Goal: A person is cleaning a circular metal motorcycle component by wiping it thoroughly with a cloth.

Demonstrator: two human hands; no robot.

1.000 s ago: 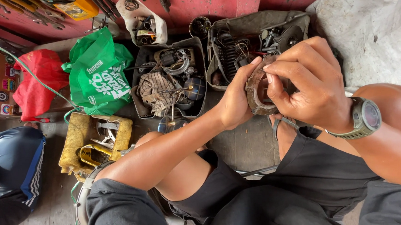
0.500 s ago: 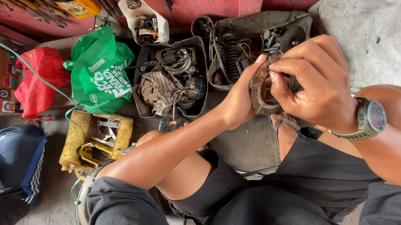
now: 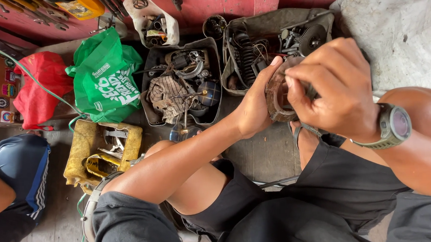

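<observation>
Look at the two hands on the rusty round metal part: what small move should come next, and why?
Probably a slight turn of the rusty round part by the left hand. That hand cups the part from the side, while the right hand's fingertips pinch at its open face. What they pinch is hidden, so turning the face towards the camera would likely ease the work.

A single head-worn camera looks steeply down, close over the person's lap, toward the floor (image 3: 257,153).
</observation>
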